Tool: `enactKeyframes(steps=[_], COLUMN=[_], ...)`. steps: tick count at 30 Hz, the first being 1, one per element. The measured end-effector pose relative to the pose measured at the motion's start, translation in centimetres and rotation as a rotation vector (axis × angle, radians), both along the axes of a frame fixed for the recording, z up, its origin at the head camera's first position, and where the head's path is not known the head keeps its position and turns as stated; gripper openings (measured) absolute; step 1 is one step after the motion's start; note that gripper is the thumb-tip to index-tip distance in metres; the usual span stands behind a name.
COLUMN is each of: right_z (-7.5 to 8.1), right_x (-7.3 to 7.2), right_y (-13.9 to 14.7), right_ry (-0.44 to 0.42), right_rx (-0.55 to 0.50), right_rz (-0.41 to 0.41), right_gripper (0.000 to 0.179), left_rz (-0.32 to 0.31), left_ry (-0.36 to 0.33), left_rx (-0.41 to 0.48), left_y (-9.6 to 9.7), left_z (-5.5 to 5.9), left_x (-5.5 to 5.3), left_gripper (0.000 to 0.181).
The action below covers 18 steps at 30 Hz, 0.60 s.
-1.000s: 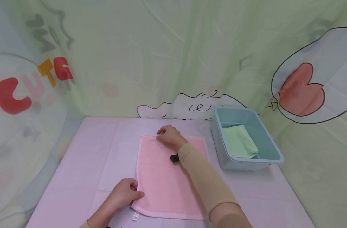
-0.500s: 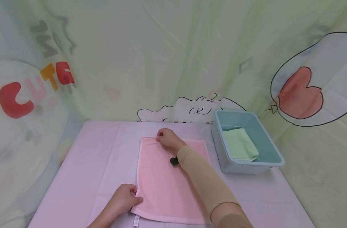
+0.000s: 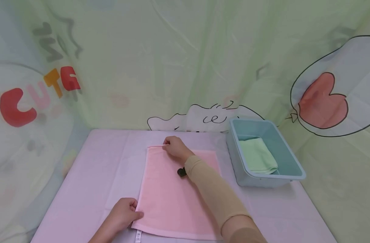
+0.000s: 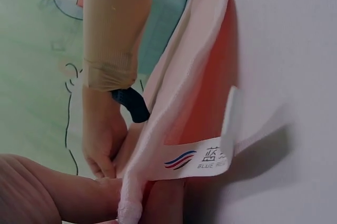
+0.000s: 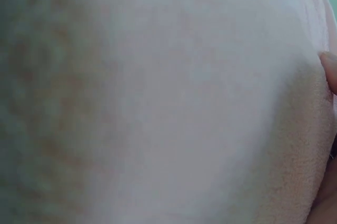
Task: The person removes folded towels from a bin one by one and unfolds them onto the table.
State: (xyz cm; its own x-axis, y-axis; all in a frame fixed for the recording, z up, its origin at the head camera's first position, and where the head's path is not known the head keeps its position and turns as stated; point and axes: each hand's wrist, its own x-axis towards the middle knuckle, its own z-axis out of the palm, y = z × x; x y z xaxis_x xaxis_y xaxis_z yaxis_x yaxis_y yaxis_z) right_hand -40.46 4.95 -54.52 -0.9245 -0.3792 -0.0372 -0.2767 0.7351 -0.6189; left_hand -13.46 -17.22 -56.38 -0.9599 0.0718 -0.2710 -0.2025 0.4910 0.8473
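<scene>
A pink towel [image 3: 166,195] with a pale hem lies spread on the table. My left hand [image 3: 123,213] pinches its near left edge, thumb on top and fingers beneath. Close to that grip a white label [image 4: 195,159] sticks out from the hem; in the left wrist view the edge is lifted off the table. My right hand [image 3: 176,147] reaches across the towel and pinches its far edge near the left corner. The right wrist view is filled by blurred pink cloth [image 5: 200,103], with fingertips at its right border.
A blue-grey plastic basin [image 3: 238,158] stands at the back right, holding a folded light green towel [image 3: 257,155]. The lilac-covered table [image 3: 90,175] ends at a printed curtain [image 3: 127,67]. A black wrist mount [image 3: 181,172] shows under the right forearm.
The right fingers have closed on the towel's far edge. Both hands and the towel's left side have shifted slightly left. The head view has tilted up a little.
</scene>
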Motion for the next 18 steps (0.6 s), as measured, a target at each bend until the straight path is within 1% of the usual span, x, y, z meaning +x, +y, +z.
enactKeyframes(steps=[6, 10, 15, 18], right_z=[0.6, 0.8, 1.0, 1.2], right_x=[0.0, -0.1, -0.3, -0.4], right_y=[-2.2, -3.5, -4.9, -5.5], right_ry=[0.001, 0.008, 0.027, 0.029], right_rx=[-0.034, -0.035, -0.033, -0.042], right_rz=[0.014, 0.018, 0.027, 0.034], right_gripper=[0.007, 0.005, 0.004, 0.004], left_rz=[0.046, 0.08, 0.132, 0.149], left_ry=[-0.024, -0.033, -0.061, -0.065], left_rx=[-0.04, -0.059, -0.085, -0.112], left_y=[-2.0, -3.3, -4.6, -5.4], left_z=[0.3, 0.7, 1.1, 1.2], left_x=[-0.3, -0.6, -0.9, -1.2], left_gripper=[0.021, 0.021, 0.02, 0.02])
